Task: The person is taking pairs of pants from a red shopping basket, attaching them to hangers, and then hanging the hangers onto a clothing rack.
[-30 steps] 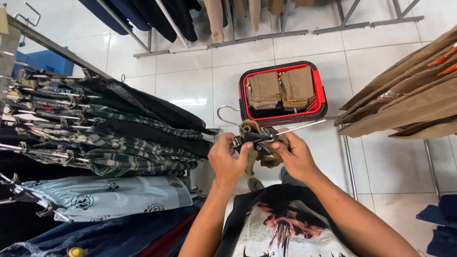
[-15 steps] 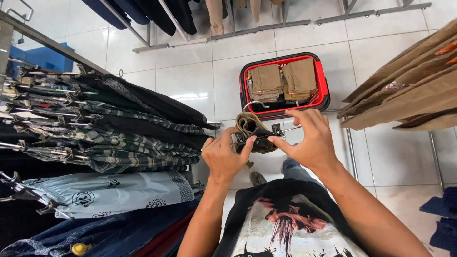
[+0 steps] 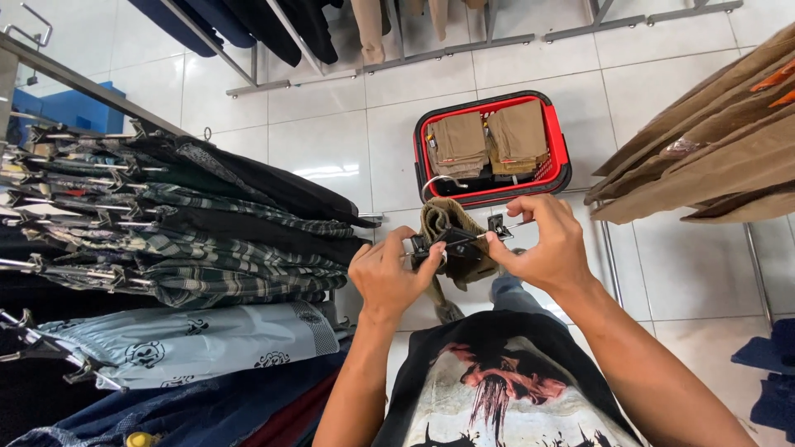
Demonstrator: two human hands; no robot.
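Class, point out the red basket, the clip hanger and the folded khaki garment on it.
red basket (image 3: 563,157), head view, right rim.
clip hanger (image 3: 458,242), head view, middle of its black bar.
folded khaki garment (image 3: 439,217), head view, top fold.

red basket (image 3: 563,157), khaki trousers (image 3: 460,142), plaid shirts (image 3: 215,248)

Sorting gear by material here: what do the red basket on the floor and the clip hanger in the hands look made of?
Red basket: probably moulded plastic, glossy, with a slotted wall. Clip hanger: thin shiny metal wire hook and bar, with dark clips, likely plastic. Both hands, left and right, pinch its clips.
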